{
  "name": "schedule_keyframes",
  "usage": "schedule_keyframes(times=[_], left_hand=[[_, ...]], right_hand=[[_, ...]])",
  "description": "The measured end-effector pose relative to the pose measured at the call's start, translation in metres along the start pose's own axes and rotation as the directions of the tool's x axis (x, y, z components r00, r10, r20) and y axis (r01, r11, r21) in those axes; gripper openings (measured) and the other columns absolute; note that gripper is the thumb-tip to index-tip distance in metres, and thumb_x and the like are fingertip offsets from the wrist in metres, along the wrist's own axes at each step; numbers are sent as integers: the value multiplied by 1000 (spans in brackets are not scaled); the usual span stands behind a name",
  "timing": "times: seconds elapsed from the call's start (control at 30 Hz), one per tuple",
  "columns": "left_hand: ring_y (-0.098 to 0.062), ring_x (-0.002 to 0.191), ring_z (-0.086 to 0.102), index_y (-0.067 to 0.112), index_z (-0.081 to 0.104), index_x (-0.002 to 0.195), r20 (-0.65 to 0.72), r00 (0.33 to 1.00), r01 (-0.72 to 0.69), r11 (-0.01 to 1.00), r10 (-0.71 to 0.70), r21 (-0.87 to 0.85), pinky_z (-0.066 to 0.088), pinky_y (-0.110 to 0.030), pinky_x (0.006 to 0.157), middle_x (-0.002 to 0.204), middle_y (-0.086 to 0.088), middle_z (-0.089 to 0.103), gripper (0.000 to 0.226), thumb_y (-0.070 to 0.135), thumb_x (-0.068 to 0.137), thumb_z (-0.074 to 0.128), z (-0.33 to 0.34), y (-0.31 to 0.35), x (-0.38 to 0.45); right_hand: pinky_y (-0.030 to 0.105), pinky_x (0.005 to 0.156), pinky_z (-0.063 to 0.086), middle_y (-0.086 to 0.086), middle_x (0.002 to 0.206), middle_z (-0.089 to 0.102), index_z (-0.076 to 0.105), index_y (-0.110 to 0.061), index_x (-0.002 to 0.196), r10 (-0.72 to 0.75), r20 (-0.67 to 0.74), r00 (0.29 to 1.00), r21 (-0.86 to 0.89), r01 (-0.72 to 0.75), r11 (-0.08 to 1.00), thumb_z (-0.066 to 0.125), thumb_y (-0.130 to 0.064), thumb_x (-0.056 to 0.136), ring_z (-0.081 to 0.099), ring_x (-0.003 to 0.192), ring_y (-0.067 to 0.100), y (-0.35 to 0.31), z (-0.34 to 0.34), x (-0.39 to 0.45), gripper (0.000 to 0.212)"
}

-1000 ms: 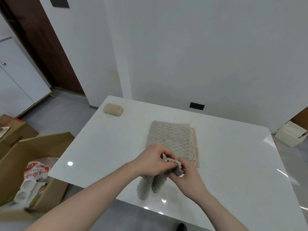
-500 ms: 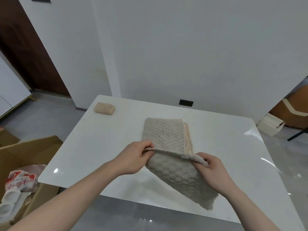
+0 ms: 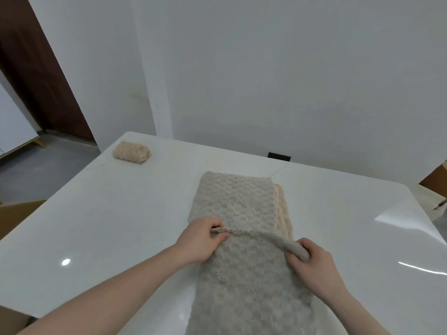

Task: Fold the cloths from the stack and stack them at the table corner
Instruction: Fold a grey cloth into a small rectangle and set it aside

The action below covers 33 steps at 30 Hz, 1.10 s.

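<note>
A grey textured cloth (image 3: 249,286) hangs spread between my hands and drapes down toward the table's near edge. My left hand (image 3: 202,243) pinches its top left corner. My right hand (image 3: 312,264) grips the rolled top right corner. Just behind the held cloth lies the stack of cloths (image 3: 239,201) on the white table (image 3: 108,226), a grey one on top with beige ones showing at its right edge. One folded beige cloth (image 3: 131,152) sits at the far left table corner.
A white wall runs close behind the table's far edge, with a black socket (image 3: 279,156) low on it. A cardboard box (image 3: 14,213) stands on the floor left of the table. A dark wooden door is at the far left.
The bunched grey cloth has been pulled open: my hands moved apart, each keeping a top corner, and it now hangs flat and wide in front of the stack.
</note>
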<state>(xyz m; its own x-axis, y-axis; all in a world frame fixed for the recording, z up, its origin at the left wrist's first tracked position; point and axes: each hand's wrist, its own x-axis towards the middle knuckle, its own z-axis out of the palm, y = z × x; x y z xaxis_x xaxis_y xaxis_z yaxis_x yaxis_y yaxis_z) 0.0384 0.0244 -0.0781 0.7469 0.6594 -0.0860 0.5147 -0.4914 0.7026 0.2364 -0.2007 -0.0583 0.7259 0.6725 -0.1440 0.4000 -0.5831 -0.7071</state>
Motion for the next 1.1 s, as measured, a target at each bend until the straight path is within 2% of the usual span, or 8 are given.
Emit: schedule_keyframes(times=[0.2,0.3,0.43,0.53,0.7,0.83,1.0,1.1], left_hand=[[2,83,63,31,72,89,-313,941,-123,991,131,46,50,-23,76,84,21,70,16,46,90,73,70,-56,24],[2,85,65,33,71,88,-385,902,-192,980,194,44,50,-24,76,85,23,70,12,44,90,73,79,-63,22],[0,87,64,33,70,90,-413,875,-246,967,252,67,51,-27,76,87,22,69,10,43,93,71,82,-67,18],[3,90,65,35,69,88,-443,867,-238,971,229,35,50,-22,79,89,24,70,7,40,91,72,81,-66,15],[-4,84,64,35,67,78,-400,907,-136,991,133,22,55,-35,77,84,18,70,15,43,90,66,70,-61,9],[-12,89,66,36,72,82,-303,948,-63,991,96,115,49,-28,76,87,16,73,10,41,90,68,44,-48,-2],[-13,78,69,30,76,90,-292,948,-116,992,126,52,58,-33,82,86,14,74,10,35,94,69,13,-26,-31],[-8,83,70,31,76,90,-292,945,-154,988,146,-4,54,-28,77,86,15,74,7,31,94,70,5,-16,-57]], right_hand=[[34,60,47,-8,62,65,67,-25,78,-57,-156,986,72,68,995,72,-31,86,55,57,7,65,44,29,10],[33,59,44,-6,62,62,66,-20,80,-99,-255,962,135,137,981,72,-35,86,53,57,10,78,51,33,17],[33,59,45,1,67,63,68,-18,82,-130,-338,932,182,200,963,69,-36,92,56,62,20,89,57,35,21],[30,61,45,-8,71,68,71,-25,84,-120,-382,916,217,215,952,69,-35,93,59,62,11,89,60,36,14],[30,66,46,-9,81,72,71,-32,82,-102,-382,918,222,198,955,71,-23,90,63,65,15,86,55,34,11],[31,70,47,-7,90,72,70,-25,86,-106,-360,927,243,203,949,67,-19,89,67,78,17,71,38,22,7],[24,52,48,8,84,73,69,-16,90,-110,-336,936,313,221,924,57,-1,85,63,58,14,50,16,-2,19],[27,54,52,8,80,72,73,-13,87,-139,-288,948,330,234,914,55,-1,89,64,59,10,42,5,-26,22]])
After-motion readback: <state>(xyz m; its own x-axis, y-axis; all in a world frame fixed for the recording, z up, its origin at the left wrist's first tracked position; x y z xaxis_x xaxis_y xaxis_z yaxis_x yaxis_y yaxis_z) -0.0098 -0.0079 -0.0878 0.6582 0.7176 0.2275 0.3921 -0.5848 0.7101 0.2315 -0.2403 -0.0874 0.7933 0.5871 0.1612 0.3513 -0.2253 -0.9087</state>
